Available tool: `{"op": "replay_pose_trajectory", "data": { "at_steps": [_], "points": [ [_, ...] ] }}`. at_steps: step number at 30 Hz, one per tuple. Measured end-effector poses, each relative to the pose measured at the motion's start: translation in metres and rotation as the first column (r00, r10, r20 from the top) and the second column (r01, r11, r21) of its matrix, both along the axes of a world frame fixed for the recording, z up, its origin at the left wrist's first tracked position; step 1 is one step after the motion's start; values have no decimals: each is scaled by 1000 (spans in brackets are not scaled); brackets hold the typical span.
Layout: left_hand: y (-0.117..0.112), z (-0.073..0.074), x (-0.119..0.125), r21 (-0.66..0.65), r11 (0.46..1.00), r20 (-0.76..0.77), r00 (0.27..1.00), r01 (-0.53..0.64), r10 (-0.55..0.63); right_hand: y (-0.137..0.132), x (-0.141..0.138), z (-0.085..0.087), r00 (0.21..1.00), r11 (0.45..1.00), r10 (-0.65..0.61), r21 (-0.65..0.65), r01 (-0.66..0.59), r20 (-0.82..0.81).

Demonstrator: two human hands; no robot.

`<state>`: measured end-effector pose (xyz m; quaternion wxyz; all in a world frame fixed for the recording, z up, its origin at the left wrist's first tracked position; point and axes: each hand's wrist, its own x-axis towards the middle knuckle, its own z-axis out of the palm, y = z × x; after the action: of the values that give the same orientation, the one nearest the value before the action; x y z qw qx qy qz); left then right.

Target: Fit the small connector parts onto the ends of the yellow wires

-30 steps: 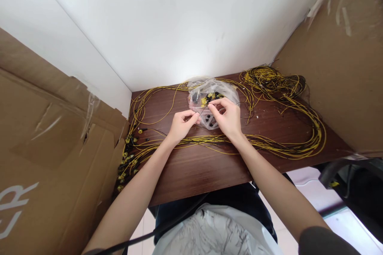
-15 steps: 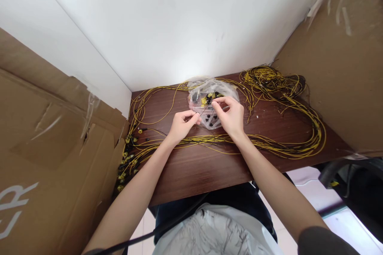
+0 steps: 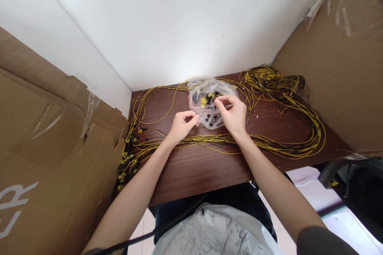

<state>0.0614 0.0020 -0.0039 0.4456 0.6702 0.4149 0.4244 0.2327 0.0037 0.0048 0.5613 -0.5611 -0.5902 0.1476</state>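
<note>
A thin dark wire runs between my two hands, over a clear plastic bag. My left hand pinches one end of it at the bag's left edge. The fingers of my right hand are closed on the wire higher up, over the bag's right side; the very tip is too small to make out. Inside the bag lie yellow parts and several small black parts. Below both hands a bundle of yellow and black wires crosses the table.
Brown table against a white wall. Yellow-black wire coils lie at the back right, and wire ends with yellow and black connectors at the left edge. Cardboard stands at left, another cardboard sheet at right. A white plastic bag covers my lap.
My right hand has moved slightly to the right, away from my left hand, which keeps its place. A little more of the wire shows between them.
</note>
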Motion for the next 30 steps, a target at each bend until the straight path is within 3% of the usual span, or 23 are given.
{"op": "replay_pose_trajectory", "data": {
  "at_steps": [9,14,21,25,30],
  "points": [
    [1,-4,1,-39,998,26,999,-42,43,0,0,1,998,999,46,11,-46,-30],
    [2,-5,1,-48,995,77,993,-83,87,-3,-2,4,990,990,137,15,-137,36],
    [6,-9,2,-98,992,289,952,-78,104,-5,-4,4,929,939,340,8,-345,143],
    [4,-8,1,-69,996,183,981,-53,65,-7,-6,4,883,901,429,-15,-434,191],
    [1,-6,0,-25,998,94,994,-49,51,-8,-7,4,870,895,445,-59,-443,212]
  ]
}}
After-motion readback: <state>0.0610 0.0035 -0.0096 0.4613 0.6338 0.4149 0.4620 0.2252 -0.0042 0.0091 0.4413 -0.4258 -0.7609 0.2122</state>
